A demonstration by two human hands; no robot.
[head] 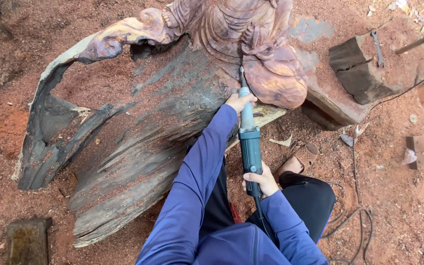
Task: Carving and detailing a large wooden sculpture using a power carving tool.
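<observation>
Head view: die grinder [249,142] upright, tip toward carving [251,49].

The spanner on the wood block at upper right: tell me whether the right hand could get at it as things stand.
Probably not without shifting. The right hand is wrapped round the grinder close to the body, and the spanner lies far off on the block, beyond the carved figure.

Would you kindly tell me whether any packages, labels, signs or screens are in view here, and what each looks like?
None that I can make out: only a carved log, a green power tool held in both hands, wood blocks, a wrench, cables and sawdust.
</observation>
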